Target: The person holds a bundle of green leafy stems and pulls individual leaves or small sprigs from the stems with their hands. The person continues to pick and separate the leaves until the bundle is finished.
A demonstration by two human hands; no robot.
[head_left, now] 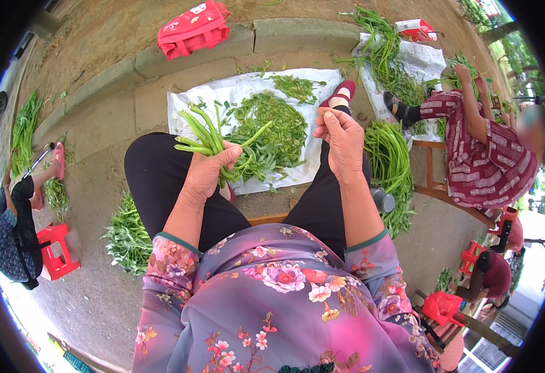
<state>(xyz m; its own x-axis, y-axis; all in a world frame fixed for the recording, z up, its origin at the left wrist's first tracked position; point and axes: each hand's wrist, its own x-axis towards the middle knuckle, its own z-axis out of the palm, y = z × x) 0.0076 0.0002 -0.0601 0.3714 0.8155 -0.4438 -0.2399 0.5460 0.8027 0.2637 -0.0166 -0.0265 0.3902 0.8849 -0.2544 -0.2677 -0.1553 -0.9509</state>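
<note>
A bunch of green vegetable stems (205,133) is gripped in my left hand (213,168), the cut ends fanning out above my left thigh. My right hand (341,137) is raised over my right knee, thumb and fingers pinched together; whether anything small is between them is hidden. Between my feet a white plastic sheet (188,102) lies on the ground, bearing a pile of torn leaves and short stem pieces (269,121). By my right leg rests a large heap of long green stems (389,165).
A red bag (195,28) sits by the stone curb (303,36). Another person (487,146) sits at right near a second sheet (428,59) of greens. At left are leafy bundles (128,236), a red stool (60,252) and a seated person (11,230).
</note>
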